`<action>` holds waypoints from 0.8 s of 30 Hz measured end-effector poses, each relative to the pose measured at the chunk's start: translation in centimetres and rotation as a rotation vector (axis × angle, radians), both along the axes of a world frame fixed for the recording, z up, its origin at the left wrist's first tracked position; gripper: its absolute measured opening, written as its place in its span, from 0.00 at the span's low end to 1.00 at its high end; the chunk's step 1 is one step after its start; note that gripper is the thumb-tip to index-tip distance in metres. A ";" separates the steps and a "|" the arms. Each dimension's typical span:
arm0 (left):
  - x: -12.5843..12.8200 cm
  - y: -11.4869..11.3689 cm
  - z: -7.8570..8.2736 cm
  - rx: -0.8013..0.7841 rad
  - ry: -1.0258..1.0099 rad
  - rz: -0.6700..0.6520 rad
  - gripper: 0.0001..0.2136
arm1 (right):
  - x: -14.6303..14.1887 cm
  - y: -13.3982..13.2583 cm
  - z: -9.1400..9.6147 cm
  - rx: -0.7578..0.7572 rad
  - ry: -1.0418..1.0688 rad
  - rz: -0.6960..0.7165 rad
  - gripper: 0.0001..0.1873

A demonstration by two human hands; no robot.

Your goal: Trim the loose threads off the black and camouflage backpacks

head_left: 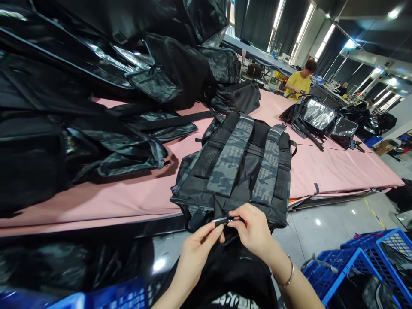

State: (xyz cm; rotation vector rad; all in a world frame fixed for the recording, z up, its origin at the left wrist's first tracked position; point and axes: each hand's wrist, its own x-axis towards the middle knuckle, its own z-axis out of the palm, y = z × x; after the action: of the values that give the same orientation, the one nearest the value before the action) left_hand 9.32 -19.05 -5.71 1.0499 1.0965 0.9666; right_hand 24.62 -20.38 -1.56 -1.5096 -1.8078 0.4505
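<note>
Pinching a black strap end [220,220], the left hand [195,248] is pressing its thumb and index finger together on it. The right hand [255,229] is clamping its own fingers [238,212] on a small dark fitting [229,218] just beside the left fingertips; its exact shape is showing too small to tell. A backpack [247,171] is lying just beyond the fingers on the pink surface [341,167], its lower edge hanging over the near side. Its two camouflage shoulder straps [231,159] are facing up and running away from the fingers. Farther to the left of the fingers, black and camouflage bags [122,150] are crowding the same surface. Well beyond the fingers to the right, two bags with silvery panels [319,114] are sitting, and a person in a yellow top [292,87] is standing behind them. Blue crates [336,267] are standing below and to the right of the fingers, and a bracelet [291,271] is circling the right wrist.
</note>
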 end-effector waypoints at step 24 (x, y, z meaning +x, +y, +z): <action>0.6 -0.6 -0.2 -0.159 -0.137 0.254 0.28 | -0.4 -1.1 -1.0 0.024 0.247 -0.168 0.08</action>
State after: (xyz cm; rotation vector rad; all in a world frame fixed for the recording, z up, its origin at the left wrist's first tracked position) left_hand 9.96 -19.61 -5.86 0.7157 1.1903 1.1158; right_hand 24.19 -21.47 -2.55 -1.5034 -1.4787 0.5069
